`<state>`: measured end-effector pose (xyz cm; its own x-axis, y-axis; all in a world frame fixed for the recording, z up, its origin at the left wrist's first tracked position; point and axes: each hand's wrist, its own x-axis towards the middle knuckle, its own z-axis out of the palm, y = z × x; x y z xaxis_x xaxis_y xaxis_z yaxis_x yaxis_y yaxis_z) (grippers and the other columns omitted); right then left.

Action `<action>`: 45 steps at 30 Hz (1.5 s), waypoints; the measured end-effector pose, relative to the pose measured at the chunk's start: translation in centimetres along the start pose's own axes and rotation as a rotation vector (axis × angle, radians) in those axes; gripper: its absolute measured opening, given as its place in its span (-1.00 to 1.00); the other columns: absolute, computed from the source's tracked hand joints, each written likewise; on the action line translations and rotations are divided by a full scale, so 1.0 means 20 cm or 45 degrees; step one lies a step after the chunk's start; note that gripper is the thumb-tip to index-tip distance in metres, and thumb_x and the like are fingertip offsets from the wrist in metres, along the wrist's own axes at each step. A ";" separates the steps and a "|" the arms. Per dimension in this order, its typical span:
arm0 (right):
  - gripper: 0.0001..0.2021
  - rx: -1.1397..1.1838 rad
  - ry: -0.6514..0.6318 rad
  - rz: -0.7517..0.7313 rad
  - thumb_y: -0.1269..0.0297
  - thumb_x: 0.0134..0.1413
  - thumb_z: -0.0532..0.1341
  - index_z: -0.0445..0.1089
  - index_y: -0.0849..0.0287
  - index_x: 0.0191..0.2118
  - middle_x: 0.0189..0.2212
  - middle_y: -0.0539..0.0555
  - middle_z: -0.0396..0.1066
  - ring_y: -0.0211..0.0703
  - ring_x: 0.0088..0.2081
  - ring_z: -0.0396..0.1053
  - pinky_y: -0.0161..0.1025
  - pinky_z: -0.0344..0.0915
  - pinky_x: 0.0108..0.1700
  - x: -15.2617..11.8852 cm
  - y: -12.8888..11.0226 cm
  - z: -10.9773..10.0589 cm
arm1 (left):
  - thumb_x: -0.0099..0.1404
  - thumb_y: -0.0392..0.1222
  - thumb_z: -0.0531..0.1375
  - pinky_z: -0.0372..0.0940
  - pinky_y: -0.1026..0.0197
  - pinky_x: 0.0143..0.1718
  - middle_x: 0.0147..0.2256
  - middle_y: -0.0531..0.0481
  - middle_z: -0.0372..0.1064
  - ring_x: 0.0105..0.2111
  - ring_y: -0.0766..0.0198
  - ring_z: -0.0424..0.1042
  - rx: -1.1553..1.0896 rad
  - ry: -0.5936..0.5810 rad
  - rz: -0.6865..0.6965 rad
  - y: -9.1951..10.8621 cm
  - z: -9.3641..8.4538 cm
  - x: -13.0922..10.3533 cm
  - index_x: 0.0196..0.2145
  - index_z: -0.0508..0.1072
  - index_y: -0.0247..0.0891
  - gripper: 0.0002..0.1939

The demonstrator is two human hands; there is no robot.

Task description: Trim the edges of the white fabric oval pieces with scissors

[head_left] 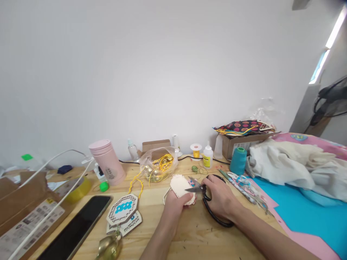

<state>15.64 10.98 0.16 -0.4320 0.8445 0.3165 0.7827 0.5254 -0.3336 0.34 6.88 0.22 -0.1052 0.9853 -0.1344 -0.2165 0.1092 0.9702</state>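
In the head view, my left hand (pixel 175 203) pinches a flat cream piece with a scalloped edge (pixel 179 185), thumb on its upper face. My right hand (pixel 220 193) grips a pair of black-handled scissors (pixel 193 189), fingers through the loops. The blades are parted, with one tip over the cream piece. A small pink and blue detail shows by the upper blade. Part of another flat piece peeks out on the left side of the cream one. To the left lie two white ornament plates (pixel 123 209) with blue shapes, a yellow cord and a brass-coloured bell (pixel 110 246).
Behind my hands are a clear bag of bells and yellow cord (pixel 159 164), a glue bottle (pixel 208 157), and a teal thread cone (pixel 238 161). A pink tumbler (pixel 108 162) and phone (pixel 77 227) stand left; white cloth (pixel 292 162) and blue sheets (pixel 306 207) lie right.
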 end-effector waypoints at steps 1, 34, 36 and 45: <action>-0.82 0.006 -0.009 0.020 0.33 -0.19 0.14 0.29 0.15 -0.33 -0.37 0.07 0.23 -0.14 -0.31 0.20 -0.31 0.08 -0.31 0.00 0.00 0.00 | -0.10 -0.30 0.23 0.14 0.34 -0.58 -0.52 -0.04 0.45 -0.55 0.31 0.38 0.003 -0.002 -0.008 0.00 0.00 0.00 -0.35 0.39 -0.39 -0.73; -0.81 0.164 -0.037 0.017 0.35 -0.24 0.18 0.28 0.15 -0.36 -0.37 0.06 0.25 -0.13 -0.30 0.22 -0.31 0.12 -0.29 -0.02 -0.02 -0.03 | -0.15 -0.26 0.28 0.16 0.30 -0.61 -0.58 -0.04 0.43 -0.60 0.29 0.35 0.026 -0.158 -0.047 -0.01 -0.02 0.00 -0.39 0.42 -0.39 -0.71; -0.82 0.178 -0.032 0.001 0.33 -0.23 0.18 0.28 0.14 -0.36 -0.37 0.06 0.25 -0.15 -0.31 0.23 -0.31 0.13 -0.31 -0.02 -0.02 -0.02 | -0.16 -0.25 0.29 0.16 0.31 -0.61 -0.59 -0.04 0.43 -0.60 0.29 0.34 0.027 -0.153 -0.057 0.00 -0.02 0.00 -0.37 0.43 -0.39 -0.69; -0.82 0.131 0.035 0.049 0.37 -0.23 0.13 0.28 0.15 -0.36 -0.38 0.06 0.25 -0.14 -0.31 0.22 -0.30 0.11 -0.31 0.00 0.03 -0.03 | -0.25 -0.21 0.32 0.14 0.29 -0.65 -0.61 -0.13 0.44 -0.62 0.22 0.37 0.039 -0.145 -0.123 0.02 -0.01 -0.01 -0.48 0.45 -0.41 -0.70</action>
<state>16.37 11.13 0.50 -0.3888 0.8619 0.3255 0.7479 0.5016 -0.4347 0.17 6.64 0.53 0.0257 0.9784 -0.2053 -0.1907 0.2064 0.9597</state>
